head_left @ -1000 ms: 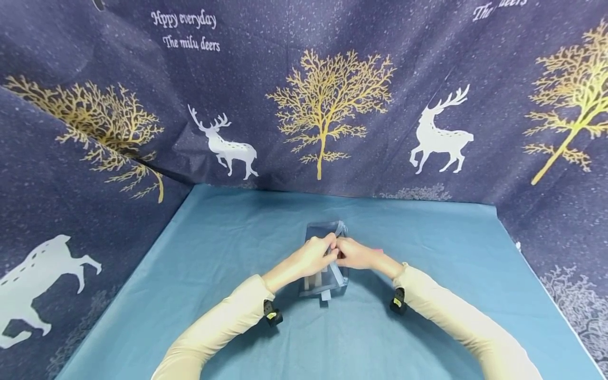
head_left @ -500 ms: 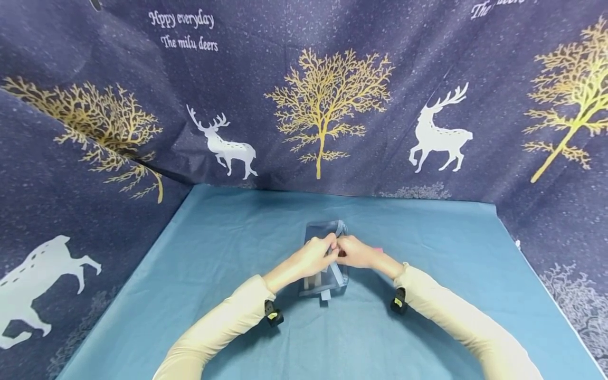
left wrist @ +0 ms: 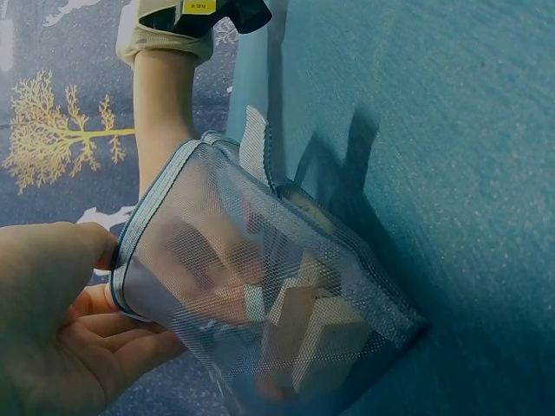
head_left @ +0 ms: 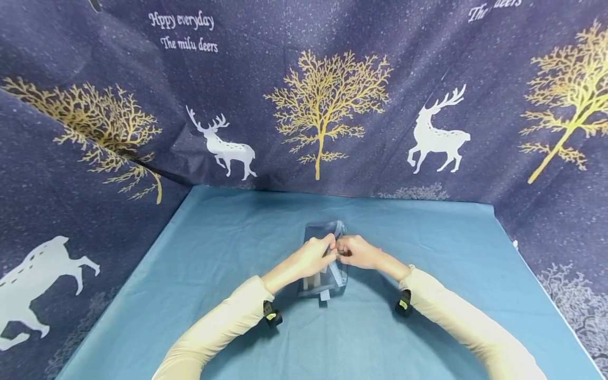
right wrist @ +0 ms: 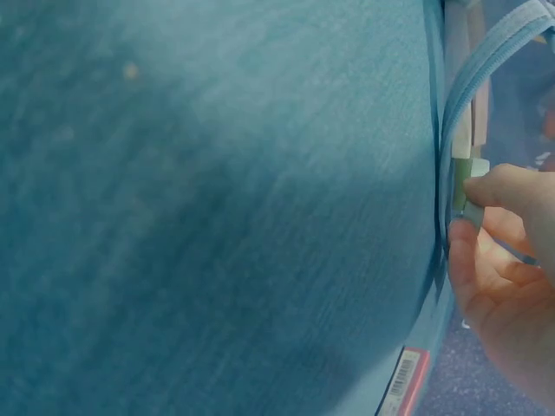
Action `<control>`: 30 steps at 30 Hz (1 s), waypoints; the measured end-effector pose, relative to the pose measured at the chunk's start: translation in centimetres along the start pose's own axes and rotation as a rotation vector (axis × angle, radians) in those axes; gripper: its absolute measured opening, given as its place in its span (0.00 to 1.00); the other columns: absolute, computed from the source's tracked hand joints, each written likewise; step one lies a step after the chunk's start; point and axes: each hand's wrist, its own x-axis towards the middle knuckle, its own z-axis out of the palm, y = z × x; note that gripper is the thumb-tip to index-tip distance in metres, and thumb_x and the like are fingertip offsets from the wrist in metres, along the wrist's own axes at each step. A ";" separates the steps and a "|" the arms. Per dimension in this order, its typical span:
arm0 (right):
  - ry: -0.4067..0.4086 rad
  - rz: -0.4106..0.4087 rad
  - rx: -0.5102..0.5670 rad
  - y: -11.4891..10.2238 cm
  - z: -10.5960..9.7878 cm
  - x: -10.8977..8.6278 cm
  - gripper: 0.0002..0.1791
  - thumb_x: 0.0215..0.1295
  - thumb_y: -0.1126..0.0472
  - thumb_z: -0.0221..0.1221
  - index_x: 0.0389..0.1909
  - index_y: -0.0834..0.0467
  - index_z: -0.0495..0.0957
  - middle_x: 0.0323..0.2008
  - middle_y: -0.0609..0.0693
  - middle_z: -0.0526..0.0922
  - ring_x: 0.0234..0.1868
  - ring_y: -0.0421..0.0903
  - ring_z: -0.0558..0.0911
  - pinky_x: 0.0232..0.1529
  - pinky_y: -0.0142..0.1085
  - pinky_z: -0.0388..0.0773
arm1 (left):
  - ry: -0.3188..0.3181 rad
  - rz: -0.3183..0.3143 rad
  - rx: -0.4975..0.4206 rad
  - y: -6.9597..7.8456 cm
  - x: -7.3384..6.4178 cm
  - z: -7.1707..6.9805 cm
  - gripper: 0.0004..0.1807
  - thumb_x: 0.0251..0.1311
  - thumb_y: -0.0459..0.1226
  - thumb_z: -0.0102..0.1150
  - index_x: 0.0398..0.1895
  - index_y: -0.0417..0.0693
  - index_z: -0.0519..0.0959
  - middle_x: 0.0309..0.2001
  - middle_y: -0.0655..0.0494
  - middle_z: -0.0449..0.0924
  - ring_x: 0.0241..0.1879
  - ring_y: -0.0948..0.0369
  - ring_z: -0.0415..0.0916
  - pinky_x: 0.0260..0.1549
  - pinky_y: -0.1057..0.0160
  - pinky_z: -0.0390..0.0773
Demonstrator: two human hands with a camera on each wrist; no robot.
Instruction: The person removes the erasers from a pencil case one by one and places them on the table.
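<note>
In the left wrist view, a grey-blue mesh zip pouch [left wrist: 260, 234] hangs open, its zipped rim pinched between the thumb and fingers of my left hand [left wrist: 87, 321]. Several beige blocks [left wrist: 325, 342] show through the mesh at its bottom. My right hand [right wrist: 516, 251] reaches in at the opening. Between its thumb and fingertips is a small pale block [right wrist: 477, 186], with a green piece [right wrist: 462, 184] right beside it. From the head, both hands meet over the pouch [head_left: 315, 230], my left hand [head_left: 311, 257] and right hand [head_left: 358, 252] covering its middle.
A flat pink-edged item with a barcode label [right wrist: 403, 381] lies on the blue cloth [head_left: 237, 232] by the pouch, mostly behind the right hand from above. A dark curtain [head_left: 361, 105] with deer and trees stands behind the table.
My right hand has shifted slightly right and its wrist has swung outward, covering more of the pink item. The left hand and the pouch have hardly moved.
</note>
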 end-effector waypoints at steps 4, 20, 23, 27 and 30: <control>-0.007 -0.006 0.007 0.0 -0.2 -0.1 0.03 0.53 0.65 0.59 0.27 0.55 0.75 0.21 0.48 0.74 0.23 0.41 0.72 0.25 0.26 0.68 | -0.011 -0.003 -0.017 0.0 0.0 0.1 0.04 0.65 0.40 0.44 0.35 0.51 0.64 0.13 0.61 0.66 0.09 0.69 0.64 0.10 0.74 0.61; -0.057 0.072 0.049 0.4 -1.1 -1.0 0.10 0.56 0.64 0.59 0.40 0.54 0.79 0.29 0.47 0.79 0.25 0.36 0.74 0.29 0.30 0.76 | -0.017 -0.003 -0.031 -0.1 0.2 0.2 0.03 0.65 0.40 0.44 0.36 0.51 0.65 0.13 0.60 0.67 0.10 0.68 0.67 0.09 0.74 0.62; -0.058 0.087 0.053 0.5 -1.2 -1.3 0.10 0.57 0.64 0.59 0.41 0.54 0.79 0.30 0.47 0.80 0.26 0.36 0.76 0.30 0.30 0.76 | -0.010 0.003 -0.035 -0.2 0.2 0.2 0.03 0.65 0.39 0.44 0.35 0.51 0.65 0.13 0.60 0.67 0.10 0.68 0.67 0.08 0.74 0.62; -0.053 0.105 0.050 0.5 -1.4 -1.5 0.10 0.57 0.63 0.59 0.41 0.55 0.79 0.29 0.46 0.80 0.27 0.36 0.75 0.31 0.32 0.77 | 0.001 0.016 -0.049 -0.2 0.1 0.3 0.03 0.65 0.38 0.45 0.35 0.50 0.64 0.14 0.60 0.67 0.10 0.69 0.65 0.08 0.75 0.61; -0.046 0.108 0.062 0.5 -1.5 -1.6 0.10 0.56 0.63 0.60 0.40 0.55 0.79 0.29 0.46 0.80 0.27 0.37 0.76 0.30 0.33 0.77 | 0.009 0.020 -0.043 -0.2 0.1 0.3 0.03 0.65 0.39 0.44 0.35 0.50 0.64 0.15 0.60 0.67 0.09 0.69 0.64 0.08 0.75 0.61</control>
